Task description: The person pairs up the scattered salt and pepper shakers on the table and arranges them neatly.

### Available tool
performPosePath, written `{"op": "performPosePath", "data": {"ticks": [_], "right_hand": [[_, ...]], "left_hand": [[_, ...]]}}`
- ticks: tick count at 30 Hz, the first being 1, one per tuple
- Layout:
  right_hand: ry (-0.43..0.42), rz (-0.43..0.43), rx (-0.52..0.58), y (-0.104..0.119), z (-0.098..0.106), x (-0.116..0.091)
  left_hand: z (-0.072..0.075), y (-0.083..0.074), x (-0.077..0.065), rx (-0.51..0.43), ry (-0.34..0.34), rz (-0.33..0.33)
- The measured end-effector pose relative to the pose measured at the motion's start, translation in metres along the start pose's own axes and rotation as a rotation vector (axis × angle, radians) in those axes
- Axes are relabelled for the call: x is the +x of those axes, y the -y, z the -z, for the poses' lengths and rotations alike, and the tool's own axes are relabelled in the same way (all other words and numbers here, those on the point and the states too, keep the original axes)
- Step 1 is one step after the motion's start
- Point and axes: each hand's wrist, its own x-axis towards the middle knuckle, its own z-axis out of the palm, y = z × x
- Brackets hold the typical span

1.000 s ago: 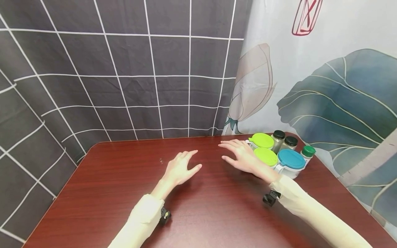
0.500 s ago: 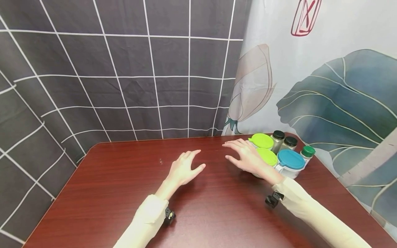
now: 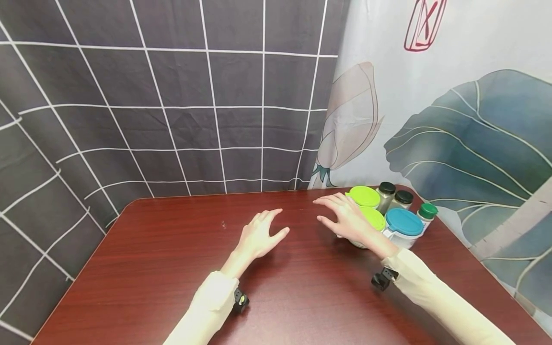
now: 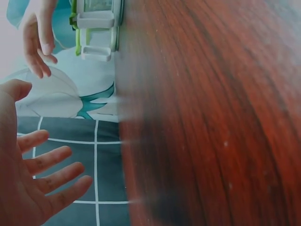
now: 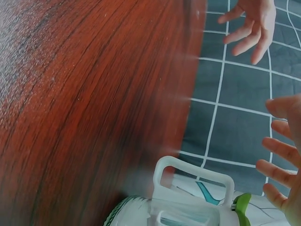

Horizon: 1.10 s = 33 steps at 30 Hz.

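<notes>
Over the dark red wooden table (image 3: 172, 263), my left hand (image 3: 257, 235) hovers with fingers spread and nothing in it. My right hand (image 3: 348, 219) is likewise empty, its fingers loosely extended just left of a group of lidded containers. Nearest to it are two jugs with lime green lids, the rear lid (image 3: 364, 196) and the front lid (image 3: 374, 218), partly covered by the hand in the head view. A white jug handle (image 5: 195, 170) shows below the right hand in the right wrist view. In the left wrist view both palms face each other, wide apart.
Beside the green lids stands a jug with a blue lid (image 3: 404, 221). Two black-capped jars (image 3: 386, 196) and a green-capped bottle (image 3: 427, 214) are behind and right of it, near the table's back right corner. A grey grid curtain (image 3: 181, 96) hangs behind the table.
Both hands have drifted slightly to the right over the table, the right one now overlapping more of the green-lidded jugs. The containers have stayed in place.
</notes>
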Motion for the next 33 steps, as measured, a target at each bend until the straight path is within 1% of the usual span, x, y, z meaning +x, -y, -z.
{"op": "performPosePath", "data": {"ticks": [9,18,24,29,33], "right_hand": [[-0.012,-0.013,0.009,-0.001,0.003,-0.004],[-0.02,-0.026,0.005,-0.002,0.006,-0.007],[-0.045,-0.024,0.004,-0.008,0.008,-0.009],[-0.074,-0.01,0.016,-0.011,0.011,-0.01],[-0.096,-0.003,0.016,-0.014,0.014,-0.012]], "left_hand": [[-0.009,-0.001,0.001,-0.003,0.008,0.015],[-0.014,-0.007,0.004,-0.022,-0.017,0.001],[-0.017,-0.012,0.006,-0.036,-0.023,-0.013],[-0.021,-0.015,0.007,-0.036,-0.01,-0.004],[-0.024,-0.019,0.008,-0.06,-0.003,0.001]]}}
